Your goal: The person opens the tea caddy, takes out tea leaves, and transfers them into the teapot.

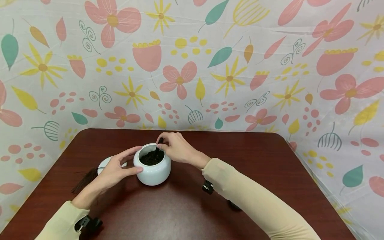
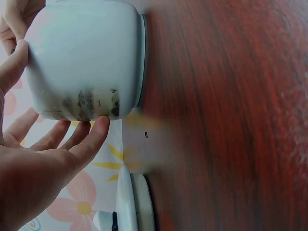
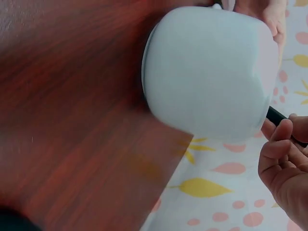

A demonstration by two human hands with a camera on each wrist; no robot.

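A round white ceramic jar (image 1: 154, 175) stands on the table, filled with dark loose tea leaves (image 1: 151, 158). My left hand (image 1: 115, 170) holds the jar from the left, thumb toward the front and fingers behind. In the left wrist view, its fingertips touch the jar wall (image 2: 82, 53) beside a dark painted pattern. Over the jar's right rim, my right hand (image 1: 182, 149) pinches a thin black handle (image 1: 161, 141) that slants down into the leaves. The handle's lower end is hidden there; the right wrist view shows the black handle (image 3: 276, 115) above the rim.
Left of the jar lies its white lid (image 1: 103, 162), partly behind my left hand, with a brown tassel (image 1: 85, 180). A dark object (image 1: 234, 206) shows partly below my right forearm. The dark wooden table (image 1: 258, 153) ends at a floral cloth (image 1: 180, 110).
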